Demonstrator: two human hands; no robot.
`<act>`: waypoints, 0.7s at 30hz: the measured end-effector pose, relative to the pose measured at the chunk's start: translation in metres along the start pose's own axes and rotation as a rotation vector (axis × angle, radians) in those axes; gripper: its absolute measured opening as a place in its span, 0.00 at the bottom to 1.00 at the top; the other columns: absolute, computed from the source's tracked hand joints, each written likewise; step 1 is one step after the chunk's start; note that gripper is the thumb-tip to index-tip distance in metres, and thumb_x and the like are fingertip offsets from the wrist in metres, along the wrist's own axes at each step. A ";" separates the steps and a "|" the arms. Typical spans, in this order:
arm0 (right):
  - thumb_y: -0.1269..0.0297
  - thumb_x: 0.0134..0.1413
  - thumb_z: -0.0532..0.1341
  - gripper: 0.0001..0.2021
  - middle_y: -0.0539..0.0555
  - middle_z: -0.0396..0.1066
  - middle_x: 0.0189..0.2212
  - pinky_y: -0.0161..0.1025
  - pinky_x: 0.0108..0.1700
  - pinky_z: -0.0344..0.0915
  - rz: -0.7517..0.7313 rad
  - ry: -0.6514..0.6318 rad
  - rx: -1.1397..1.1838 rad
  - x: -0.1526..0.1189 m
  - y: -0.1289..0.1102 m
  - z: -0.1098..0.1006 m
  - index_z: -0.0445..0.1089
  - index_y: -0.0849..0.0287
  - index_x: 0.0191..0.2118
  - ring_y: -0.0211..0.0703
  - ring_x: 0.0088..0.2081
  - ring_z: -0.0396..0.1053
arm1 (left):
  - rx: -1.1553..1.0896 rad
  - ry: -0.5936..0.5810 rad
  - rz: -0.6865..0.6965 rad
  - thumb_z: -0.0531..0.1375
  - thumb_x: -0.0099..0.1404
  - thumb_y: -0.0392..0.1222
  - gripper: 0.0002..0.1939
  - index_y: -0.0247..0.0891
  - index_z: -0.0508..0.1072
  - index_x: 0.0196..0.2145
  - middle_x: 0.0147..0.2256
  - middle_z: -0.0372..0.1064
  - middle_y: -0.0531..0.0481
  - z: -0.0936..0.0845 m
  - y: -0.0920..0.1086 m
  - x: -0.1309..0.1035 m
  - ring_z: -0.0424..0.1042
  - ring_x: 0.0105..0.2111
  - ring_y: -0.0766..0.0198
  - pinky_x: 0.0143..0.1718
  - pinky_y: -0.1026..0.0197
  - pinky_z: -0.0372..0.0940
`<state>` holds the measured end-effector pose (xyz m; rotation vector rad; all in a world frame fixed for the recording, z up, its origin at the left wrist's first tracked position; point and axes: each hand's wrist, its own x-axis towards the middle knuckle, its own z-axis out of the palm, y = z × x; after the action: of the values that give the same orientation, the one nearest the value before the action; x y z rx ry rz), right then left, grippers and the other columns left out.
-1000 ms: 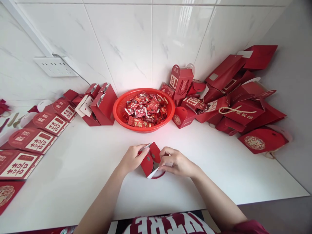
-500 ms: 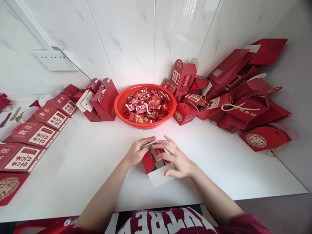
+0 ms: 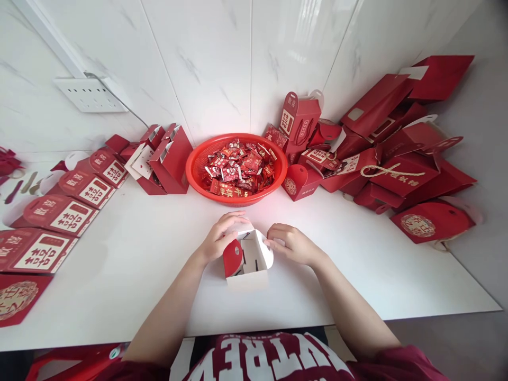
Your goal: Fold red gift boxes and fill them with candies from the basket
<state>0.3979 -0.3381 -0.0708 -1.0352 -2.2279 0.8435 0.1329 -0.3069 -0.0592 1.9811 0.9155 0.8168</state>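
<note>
A small gift box point(image 3: 247, 279) stands open on the white table before me, its inside white and bare. A red rounded flap with a hole rises on its left, and a white flap point(image 3: 265, 253) leans outward on its right. My left hand point(image 3: 218, 239) grips the back left corner, its thumb over the red flap and its fingers along the back edge. At the right flap, my right hand point(image 3: 292, 244) has curled fingers, thumb and index closed on the flap's edge. Beyond the box is a red plastic basket point(image 3: 194, 193) full of red-wrapped sweets point(image 3: 240, 168).
Finished-looking red boxes point(image 3: 71, 218) form a row along the left. Taller red boxes point(image 3: 174, 166) stand left of the basket. A heap of red gift boxes and bags point(image 3: 400, 169) fills the right back corner. A socket strip point(image 3: 92, 95) with a cable is on the tiled wall.
My right hand has moved off the box's top to its right side, and the right flap now leans outward. The inside shows more openly. My left hand stays at the back left.
</note>
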 end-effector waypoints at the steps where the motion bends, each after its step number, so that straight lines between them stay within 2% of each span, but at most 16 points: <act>1: 0.51 0.68 0.53 0.18 0.53 0.68 0.31 0.38 0.39 0.63 0.040 -0.002 0.073 0.000 -0.001 0.001 0.68 0.58 0.33 0.41 0.33 0.65 | 0.025 0.040 0.031 0.53 0.67 0.39 0.17 0.40 0.74 0.50 0.59 0.65 0.43 -0.001 0.003 0.000 0.61 0.62 0.50 0.64 0.46 0.56; 4: 0.46 0.64 0.55 0.20 0.48 0.64 0.27 0.34 0.33 0.59 0.205 -0.001 0.312 0.002 -0.002 0.007 0.65 0.58 0.31 0.37 0.30 0.61 | 0.144 0.137 0.141 0.54 0.69 0.41 0.15 0.40 0.75 0.49 0.58 0.66 0.42 -0.005 0.026 -0.001 0.62 0.60 0.50 0.61 0.47 0.58; 6: 0.44 0.62 0.56 0.22 0.46 0.59 0.24 0.33 0.29 0.55 0.282 -0.016 0.417 0.002 -0.002 0.011 0.62 0.59 0.28 0.35 0.27 0.57 | 0.243 0.126 0.232 0.55 0.68 0.40 0.13 0.40 0.75 0.47 0.54 0.69 0.43 -0.008 0.049 -0.004 0.65 0.56 0.52 0.59 0.48 0.60; 8: 0.43 0.62 0.56 0.23 0.45 0.55 0.23 0.33 0.28 0.53 0.299 -0.019 0.450 0.003 -0.002 0.014 0.60 0.59 0.26 0.34 0.26 0.54 | 0.345 0.018 0.296 0.56 0.67 0.37 0.11 0.41 0.76 0.44 0.48 0.73 0.46 -0.007 0.072 -0.009 0.70 0.50 0.56 0.58 0.50 0.60; 11: 0.44 0.62 0.56 0.23 0.44 0.53 0.22 0.33 0.28 0.52 0.287 0.007 0.448 0.003 -0.002 0.015 0.58 0.58 0.25 0.34 0.26 0.52 | 0.512 -0.189 0.282 0.54 0.68 0.35 0.10 0.41 0.75 0.40 0.36 0.75 0.52 -0.005 0.096 -0.017 0.72 0.38 0.63 0.61 0.49 0.56; 13: 0.45 0.62 0.56 0.23 0.44 0.54 0.22 0.33 0.28 0.52 0.274 0.027 0.437 0.002 -0.004 0.015 0.59 0.58 0.25 0.34 0.26 0.53 | 0.642 -0.240 0.231 0.53 0.69 0.34 0.11 0.40 0.75 0.35 0.30 0.73 0.53 -0.005 0.103 -0.022 0.71 0.33 0.64 0.60 0.49 0.56; 15: 0.47 0.63 0.56 0.21 0.45 0.58 0.23 0.33 0.30 0.54 0.255 0.037 0.418 0.002 -0.005 0.013 0.63 0.59 0.26 0.34 0.27 0.55 | 0.737 -0.222 0.183 0.52 0.69 0.34 0.12 0.40 0.74 0.32 0.28 0.71 0.53 -0.009 0.104 -0.027 0.69 0.31 0.64 0.55 0.51 0.60; 18: 0.51 0.64 0.56 0.19 0.46 0.63 0.23 0.33 0.32 0.57 0.234 0.035 0.373 0.000 -0.007 0.011 0.65 0.59 0.27 0.35 0.27 0.58 | 0.779 -0.173 0.119 0.52 0.69 0.36 0.11 0.40 0.75 0.35 0.30 0.72 0.51 -0.017 0.102 -0.031 0.70 0.34 0.61 0.48 0.53 0.63; 21: 0.53 0.64 0.57 0.17 0.47 0.66 0.24 0.33 0.33 0.58 0.232 0.026 0.354 0.000 -0.009 0.010 0.66 0.59 0.27 0.35 0.28 0.60 | 0.778 -0.146 0.060 0.51 0.71 0.38 0.12 0.40 0.75 0.39 0.37 0.74 0.49 -0.023 0.102 -0.035 0.71 0.40 0.60 0.47 0.54 0.64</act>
<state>0.3869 -0.3462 -0.0714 -1.1319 -1.8668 1.2630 0.1282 -0.3700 0.0309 2.6956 1.2050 0.3470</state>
